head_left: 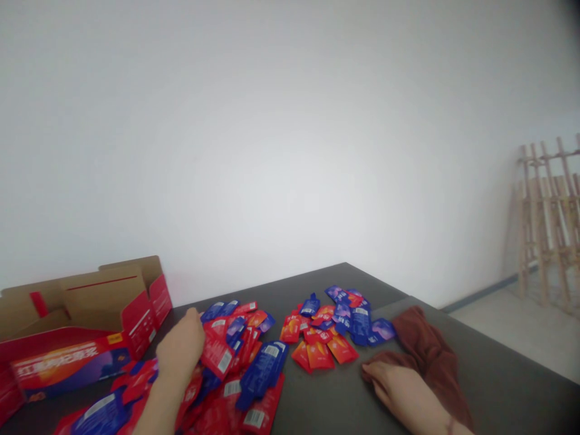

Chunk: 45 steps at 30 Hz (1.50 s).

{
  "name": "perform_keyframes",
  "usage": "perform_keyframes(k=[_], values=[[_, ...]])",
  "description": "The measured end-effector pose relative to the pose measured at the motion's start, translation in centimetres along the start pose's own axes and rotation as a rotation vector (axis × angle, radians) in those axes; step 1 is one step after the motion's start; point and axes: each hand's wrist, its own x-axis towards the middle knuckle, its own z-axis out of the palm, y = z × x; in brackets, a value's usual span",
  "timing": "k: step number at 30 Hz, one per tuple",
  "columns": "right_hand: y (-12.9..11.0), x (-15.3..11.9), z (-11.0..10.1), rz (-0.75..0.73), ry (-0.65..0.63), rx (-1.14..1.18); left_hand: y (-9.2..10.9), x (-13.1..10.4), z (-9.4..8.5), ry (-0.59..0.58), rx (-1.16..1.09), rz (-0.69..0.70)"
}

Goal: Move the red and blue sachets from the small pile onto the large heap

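My left hand (183,338) is over the left part of a heap of red and blue sachets (222,347), its back towards me. Its fingers look curled in, and whatever they hold, if anything, is hidden. At the right, my right hand (399,383) pinches the near left edge of a crumpled brown cloth (428,347) lying on the dark table (308,393). Just beyond that hand lies a smaller group of orange-red pouches (319,355) and blue-purple pouches (361,323), some overlapping.
An open red cardboard box (75,365) with a printed front stands at the far left. Behind the table rises a white wall (290,151). A wooden rack (548,223) leans at the right, beyond the table's edge.
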Motion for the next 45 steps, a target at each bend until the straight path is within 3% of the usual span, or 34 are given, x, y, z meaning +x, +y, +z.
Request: perform_keyframes(k=[2, 4, 7, 10, 13, 15, 23, 29, 35, 39, 45], values=[[-0.2, 0.0, 0.0, 0.006, -0.001, -0.001, 0.4, -0.3, 0.6, 0.130, 0.102, 0.039], [-0.4, 0.1, 0.0, 0.012, -0.005, -0.006, 3.0, -1.5, 1.8, 0.223, 0.082, 0.226], [-0.8, 0.0, -0.2, -0.011, -0.026, -0.002, 9.0, -5.0, 4.8, 0.047, -0.202, 0.584], [-1.1, -0.1, -0.3, -0.053, -0.050, 0.017, 14.0, -8.6, 8.6, -0.138, -0.361, 0.789], [-1.3, -0.1, -0.3, -0.065, -0.059, 0.020, 15.8, -10.6, 11.3, -0.190, -0.403, 0.943], [-1.4, -0.1, -0.4, -0.061, -0.062, 0.021, 15.8, -11.0, 11.9, -0.202, -0.406, 0.980], [-1.8, 0.1, -0.5, -0.044, -0.046, 0.036, 16.8, -13.0, 11.0, -0.272, -0.349, 0.989], [-1.5, 0.1, -0.3, -0.050, -0.033, 0.055, 18.2, -12.0, 12.0, -0.012, -0.126, 0.931], [-1.4, 0.1, -0.4, -0.050, -0.032, 0.069, 19.5, -11.1, 10.4, -0.091, -0.022, 1.009], [-1.3, 0.2, -0.3, -0.042, -0.035, 0.076, 21.2, -13.2, 9.1, -0.139, -0.099, 0.949], [-1.4, 0.1, -0.4, 0.002, -0.033, 0.063, 23.4, -16.1, 7.7, -0.330, -0.222, 0.809]])
